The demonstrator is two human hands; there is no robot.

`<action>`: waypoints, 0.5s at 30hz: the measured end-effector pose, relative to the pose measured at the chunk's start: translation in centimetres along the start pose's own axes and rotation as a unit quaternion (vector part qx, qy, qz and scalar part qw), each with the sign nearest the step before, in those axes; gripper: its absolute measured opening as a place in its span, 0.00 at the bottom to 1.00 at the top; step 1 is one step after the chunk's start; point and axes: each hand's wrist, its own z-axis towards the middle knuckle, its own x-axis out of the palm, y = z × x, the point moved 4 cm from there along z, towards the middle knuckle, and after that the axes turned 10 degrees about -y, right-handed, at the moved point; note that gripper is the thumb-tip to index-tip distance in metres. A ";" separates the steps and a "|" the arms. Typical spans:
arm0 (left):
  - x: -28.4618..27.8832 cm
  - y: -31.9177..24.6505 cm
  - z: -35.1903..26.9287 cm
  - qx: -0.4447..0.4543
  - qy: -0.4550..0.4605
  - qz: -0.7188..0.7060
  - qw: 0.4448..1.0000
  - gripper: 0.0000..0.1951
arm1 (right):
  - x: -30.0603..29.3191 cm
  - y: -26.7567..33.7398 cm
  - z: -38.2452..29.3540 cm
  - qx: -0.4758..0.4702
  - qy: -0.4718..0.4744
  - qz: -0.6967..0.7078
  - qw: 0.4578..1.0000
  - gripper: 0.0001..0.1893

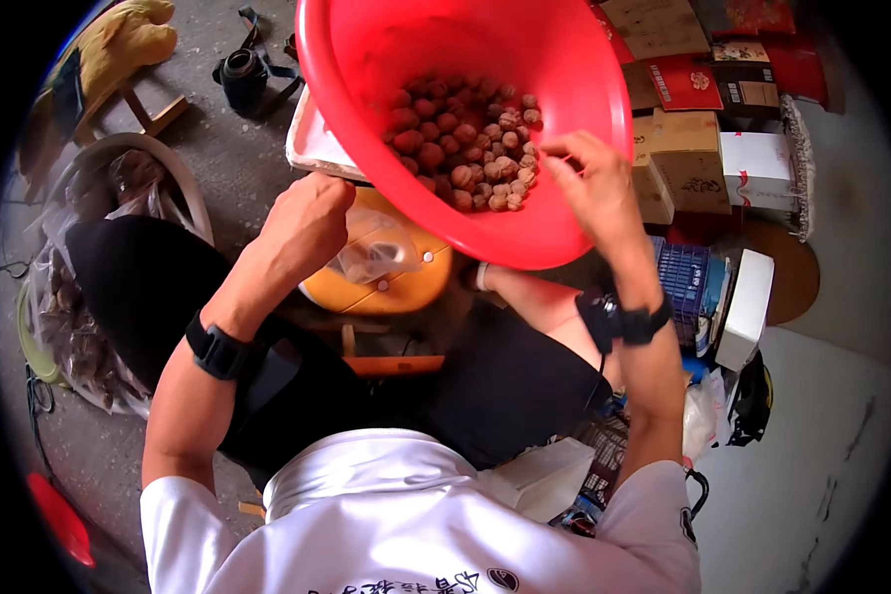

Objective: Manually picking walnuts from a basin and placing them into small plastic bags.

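A large red plastic basin (575, 230) stands tilted before me, with many walnuts (490, 160) gathered in it. My right hand (598, 178) reaches over the basin's right side. Its thumb and forefinger are apart at the edge of the walnuts, and I see nothing held between them. Left of the basin, my left hand (312, 215) is closed in a fist on the edge of a clear plastic bag (375, 249). The bag hangs over a round orange cushioned stool (408, 286). What the fist covers is hidden.
A white foam tray (319, 141) lies behind the basin's left rim. Left of my knee stands a tub (193, 185) with plastic bags. Cardboard boxes (687, 160) and a blue plastic basket (681, 275) line the right side. A strapped dark object (245, 74) lies on the floor.
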 end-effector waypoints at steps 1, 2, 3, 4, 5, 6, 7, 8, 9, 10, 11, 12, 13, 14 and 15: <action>0.1 0.0 0.0 0.001 -0.001 -0.004 1.000 0.04 | 0.2 -2.8 0.9 0.028 0.006 -0.024 0.999 0.07; -0.2 0.2 -0.1 0.001 -0.002 0.006 1.000 0.04 | 0.7 -4.5 2.1 0.038 0.033 -0.056 0.997 0.08; 0.0 0.1 0.0 0.006 -0.002 0.009 1.000 0.05 | 0.9 -6.7 2.8 0.037 0.034 -0.061 0.997 0.08; 0.1 -0.2 0.2 0.008 -0.007 -0.017 1.000 0.05 | 1.4 -9.5 3.1 0.070 0.074 -0.101 0.990 0.08; 0.1 -0.1 0.1 0.005 -0.006 -0.018 1.000 0.05 | 2.5 -11.7 3.5 0.101 0.114 -0.133 0.979 0.09; 0.0 0.0 0.0 0.001 -0.003 -0.011 1.000 0.05 | 3.3 -13.0 4.3 0.098 0.115 -0.131 0.980 0.09; 0.0 0.1 0.0 -0.003 0.000 -0.006 1.000 0.06 | 4.3 -14.8 4.5 0.190 0.155 -0.121 0.962 0.09; 0.3 0.4 0.0 -0.008 0.005 0.002 1.000 0.08 | 5.2 -16.5 4.6 0.279 0.193 -0.111 0.934 0.08; 0.2 0.4 0.0 -0.011 0.007 0.002 1.000 0.08 | 6.1 -17.7 5.0 0.278 0.197 -0.109 0.934 0.08; 0.0 0.2 0.2 -0.022 0.018 -0.001 1.000 0.06 | 6.9 -18.9 5.1 0.308 0.208 -0.110 0.922 0.08; -0.1 0.1 0.2 -0.032 0.028 -0.004 0.999 0.04 | 7.6 -20.1 5.1 0.337 0.218 -0.112 0.909 0.07; 0.1 0.3 0.3 -0.036 0.027 -0.017 0.999 0.04 | 8.3 -21.0 5.3 0.337 0.221 -0.112 0.908 0.07; 0.3 0.4 0.3 -0.038 0.028 -0.018 0.999 0.04 | 9.1 -21.9 5.3 0.325 0.250 -0.132 0.902 0.06; 0.4 0.4 0.5 -0.030 0.026 -0.024 0.999 0.04 | 9.7 -22.7 5.2 0.313 0.279 -0.152 0.895 0.06; 0.5 0.5 0.4 -0.026 0.025 -0.025 0.999 0.04 | 10.5 -22.6 5.3 0.311 0.283 -0.148 0.895 0.06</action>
